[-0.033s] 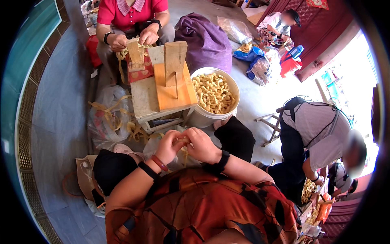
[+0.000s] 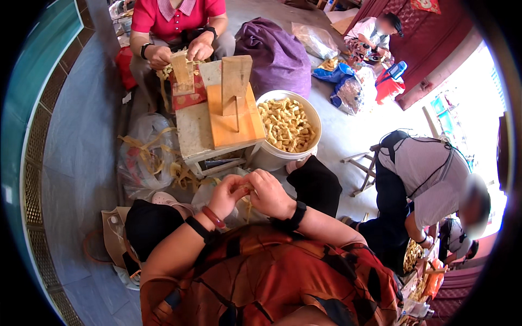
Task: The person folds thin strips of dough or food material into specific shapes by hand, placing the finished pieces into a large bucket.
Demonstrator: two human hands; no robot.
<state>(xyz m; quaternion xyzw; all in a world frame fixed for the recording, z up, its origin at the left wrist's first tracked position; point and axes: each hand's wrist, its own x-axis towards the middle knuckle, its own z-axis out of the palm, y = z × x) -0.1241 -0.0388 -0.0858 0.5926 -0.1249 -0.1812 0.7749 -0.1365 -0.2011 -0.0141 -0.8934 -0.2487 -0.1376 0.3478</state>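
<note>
My left hand (image 2: 227,194) and my right hand (image 2: 267,191) meet in front of my lap, fingers pinched together. Between the fingertips is something small, mostly covered by them; I cannot make it out. Pale yellow strips (image 2: 185,176) lie beyond my left hand, by a low table. On that table (image 2: 196,127) rest an orange board (image 2: 247,133) and an upright wooden block (image 2: 235,81). Beyond my right hand, a white bucket (image 2: 317,142) is filled with small folded yellowish pieces (image 2: 285,125).
Across the table a person in a red shirt (image 2: 187,24) handles strips beside another wooden block (image 2: 182,73). A purple sack (image 2: 274,57) stands behind the bucket. A clear plastic bag (image 2: 144,157) sits left of the table. At right a person (image 2: 424,168) bends over similar pieces.
My fingers have shifted very slightly around the small thing between them. Nothing else has visibly moved.
</note>
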